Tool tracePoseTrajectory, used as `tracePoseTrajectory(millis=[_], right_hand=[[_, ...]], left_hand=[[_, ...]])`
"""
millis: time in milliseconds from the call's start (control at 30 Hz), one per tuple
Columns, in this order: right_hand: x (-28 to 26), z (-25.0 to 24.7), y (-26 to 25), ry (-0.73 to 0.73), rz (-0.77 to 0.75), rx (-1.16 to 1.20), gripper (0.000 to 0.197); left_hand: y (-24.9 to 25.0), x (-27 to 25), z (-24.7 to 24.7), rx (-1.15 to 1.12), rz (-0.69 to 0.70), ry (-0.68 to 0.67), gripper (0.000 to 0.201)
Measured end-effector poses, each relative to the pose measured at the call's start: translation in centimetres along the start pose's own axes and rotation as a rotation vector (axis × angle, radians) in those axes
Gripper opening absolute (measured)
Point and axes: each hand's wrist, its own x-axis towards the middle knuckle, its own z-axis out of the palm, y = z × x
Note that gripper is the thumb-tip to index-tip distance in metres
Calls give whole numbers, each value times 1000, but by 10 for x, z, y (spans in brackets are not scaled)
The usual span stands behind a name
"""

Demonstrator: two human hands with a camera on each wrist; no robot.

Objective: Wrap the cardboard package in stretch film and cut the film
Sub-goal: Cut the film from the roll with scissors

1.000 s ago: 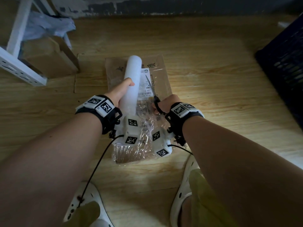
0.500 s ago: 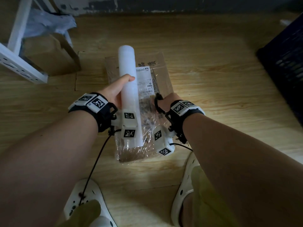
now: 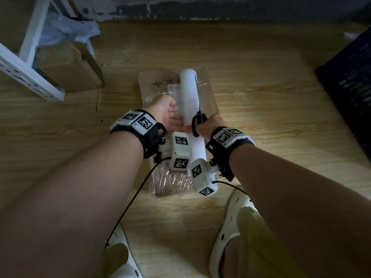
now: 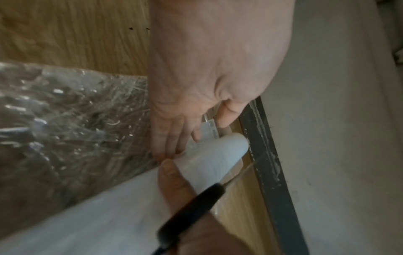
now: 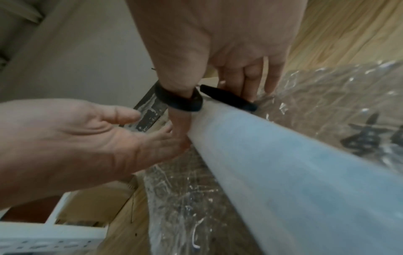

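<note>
Since half a second ago the roll (image 3: 188,101) has swung right and the left hand (image 3: 166,110) has let go of it, now open with fingertips against its side. On the floor (image 3: 261,117) lies the package (image 3: 152,85), its near part wrapped in film (image 3: 172,181). Above it the roll runs lengthwise. The right hand (image 3: 210,125) grips black-handled scissors (image 3: 198,119), thumb through a loop, fingers pressed to the roll, blades pointing along its right side.
</note>
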Motion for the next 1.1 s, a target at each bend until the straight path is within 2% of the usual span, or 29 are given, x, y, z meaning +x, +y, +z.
tracePoseTrajectory(millis=[67, 133, 200, 300, 367, 500, 633, 700, 767, 867, 967, 1100], right_hand=[[3, 6, -3, 22, 24, 52, 67], [5, 3, -7, 40, 56, 71, 65], [4, -5, -6, 56, 51, 36, 67], [4, -19, -3, 110, 36, -14, 67], [4, -23, 2, 140, 37, -53, 74], [3, -29, 8, 95, 37, -45, 80], [7, -38, 10, 52, 76, 43, 67], [8, -38, 12, 22, 31, 43, 61], [6, -32, 10, 29, -43, 35, 58], [4, -21, 1, 90, -138, 54, 50], [6, -15, -10, 71, -155, 75, 52], [10, -20, -19, 78, -121, 8, 52]], left_hand=[[-6, 0, 2, 209, 2, 6, 22], [-9, 2, 5, 577, 63, 33, 22], [-12, 4, 9, 824, 119, 21, 39], [-16, 9, 12, 873, 155, -64, 55], [-20, 15, 14, 929, 197, -41, 58], [-22, 21, 16, 1014, 306, 85, 68], [-29, 21, 16, 1183, 460, 153, 92], [-30, 24, 19, 1277, 500, 144, 109], [-27, 30, 20, 1334, 508, 108, 116], [-25, 39, 19, 1370, 526, 97, 113], [-28, 47, 18, 1380, 534, 189, 104], [-27, 61, 16, 1294, 430, 169, 92]])
